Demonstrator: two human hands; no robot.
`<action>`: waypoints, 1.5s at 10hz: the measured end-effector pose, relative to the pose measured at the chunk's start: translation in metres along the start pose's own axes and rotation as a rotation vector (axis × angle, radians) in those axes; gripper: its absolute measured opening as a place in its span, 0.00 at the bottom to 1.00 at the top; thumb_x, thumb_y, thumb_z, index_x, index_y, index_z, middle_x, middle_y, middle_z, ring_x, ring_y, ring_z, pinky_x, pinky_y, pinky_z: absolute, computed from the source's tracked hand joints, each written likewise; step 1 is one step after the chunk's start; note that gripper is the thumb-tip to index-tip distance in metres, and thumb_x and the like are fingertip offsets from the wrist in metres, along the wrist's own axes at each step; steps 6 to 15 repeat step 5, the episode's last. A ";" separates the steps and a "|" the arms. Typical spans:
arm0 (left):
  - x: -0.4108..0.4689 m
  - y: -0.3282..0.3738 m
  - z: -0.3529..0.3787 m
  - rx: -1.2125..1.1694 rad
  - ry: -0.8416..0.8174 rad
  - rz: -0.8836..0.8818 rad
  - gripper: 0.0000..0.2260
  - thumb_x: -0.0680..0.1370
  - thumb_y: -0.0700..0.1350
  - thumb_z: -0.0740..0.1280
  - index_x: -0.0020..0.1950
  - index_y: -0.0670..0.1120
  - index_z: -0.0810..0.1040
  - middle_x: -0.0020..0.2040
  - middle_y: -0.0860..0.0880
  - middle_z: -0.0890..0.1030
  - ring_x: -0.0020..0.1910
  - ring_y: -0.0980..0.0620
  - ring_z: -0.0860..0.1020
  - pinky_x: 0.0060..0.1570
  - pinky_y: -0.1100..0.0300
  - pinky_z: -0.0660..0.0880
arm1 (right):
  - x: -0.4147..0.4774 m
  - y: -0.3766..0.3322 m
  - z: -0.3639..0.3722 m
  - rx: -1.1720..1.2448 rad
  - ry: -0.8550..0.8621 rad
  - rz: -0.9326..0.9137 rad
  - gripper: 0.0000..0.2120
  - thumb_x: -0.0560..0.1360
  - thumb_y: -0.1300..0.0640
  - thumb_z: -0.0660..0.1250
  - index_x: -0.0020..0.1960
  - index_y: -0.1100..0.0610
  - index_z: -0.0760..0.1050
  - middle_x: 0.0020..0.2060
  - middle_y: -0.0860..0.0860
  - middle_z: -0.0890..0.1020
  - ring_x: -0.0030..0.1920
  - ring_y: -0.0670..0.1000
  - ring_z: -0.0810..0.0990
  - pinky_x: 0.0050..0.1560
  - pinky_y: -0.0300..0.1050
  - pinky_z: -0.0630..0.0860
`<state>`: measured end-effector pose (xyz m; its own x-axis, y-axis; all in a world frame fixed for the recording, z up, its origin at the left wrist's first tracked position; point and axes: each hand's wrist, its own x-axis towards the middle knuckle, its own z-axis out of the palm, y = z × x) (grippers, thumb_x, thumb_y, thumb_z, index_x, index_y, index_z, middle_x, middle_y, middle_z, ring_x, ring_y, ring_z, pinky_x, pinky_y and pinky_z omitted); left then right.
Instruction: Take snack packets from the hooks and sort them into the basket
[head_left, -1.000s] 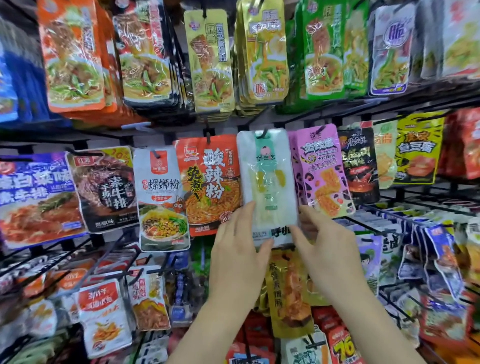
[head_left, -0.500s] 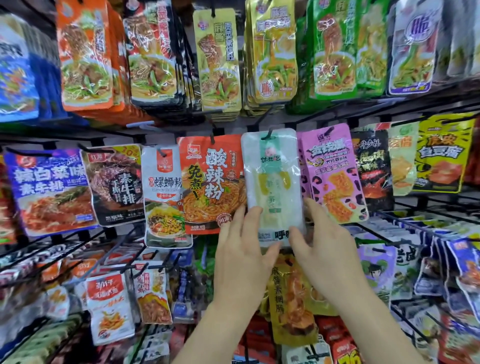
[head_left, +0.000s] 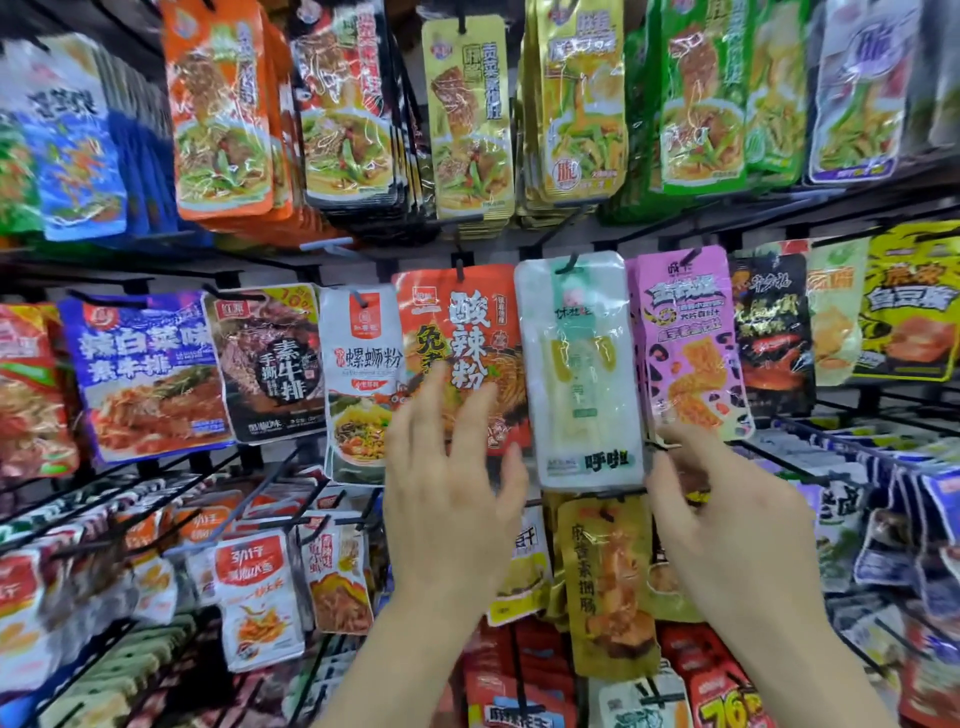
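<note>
Both forearms are cut off by the lower edge of the view; the left hand is raised with its fingers spread wide and straight, holding nothing, and they hide the lower middle of an orange-red packet behind them. The right hand has its fingers loosely bent with thumb and forefinger apart; its fingertips are smeared by blur, so whether they touch anything cannot be told; they cover the lower left corner of a purple packet above that hand.

The pale translucent snack packet hangs between the two hands and mostly above them; its lower edge sits level with the gap between the left fingers and the right thumb, closer to the right hand. Its long axis runs straight up and down; the top end is caught on a black hook, the printed bottom end points down. The green label down its middle is too soft to read; the contents show only as pale yellowish strips.

Below it, between the wrists, hangs a yellow-brown packet, its right edge partly behind the right hand; rows further out to either side are blurred.
</note>
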<state>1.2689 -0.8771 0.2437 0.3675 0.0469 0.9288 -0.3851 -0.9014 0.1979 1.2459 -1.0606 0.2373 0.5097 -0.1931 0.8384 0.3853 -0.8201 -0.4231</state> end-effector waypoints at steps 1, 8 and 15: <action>0.011 -0.017 -0.004 -0.031 -0.186 -0.076 0.26 0.79 0.51 0.63 0.75 0.49 0.63 0.79 0.46 0.51 0.76 0.45 0.52 0.74 0.51 0.51 | -0.014 -0.013 -0.001 0.033 -0.042 0.058 0.11 0.75 0.57 0.66 0.55 0.55 0.81 0.38 0.45 0.83 0.31 0.42 0.77 0.30 0.34 0.68; -0.019 -0.100 -0.104 -0.686 -0.255 0.042 0.17 0.78 0.49 0.64 0.67 0.59 0.72 0.73 0.67 0.62 0.73 0.69 0.56 0.73 0.64 0.58 | -0.096 -0.142 -0.004 0.201 0.043 0.299 0.11 0.75 0.57 0.68 0.52 0.42 0.78 0.42 0.32 0.82 0.44 0.37 0.79 0.41 0.36 0.76; -0.019 -0.100 -0.104 -0.686 -0.255 0.042 0.17 0.78 0.49 0.64 0.67 0.59 0.72 0.73 0.67 0.62 0.73 0.69 0.56 0.73 0.64 0.58 | -0.096 -0.142 -0.004 0.201 0.043 0.299 0.11 0.75 0.57 0.68 0.52 0.42 0.78 0.42 0.32 0.82 0.44 0.37 0.79 0.41 0.36 0.76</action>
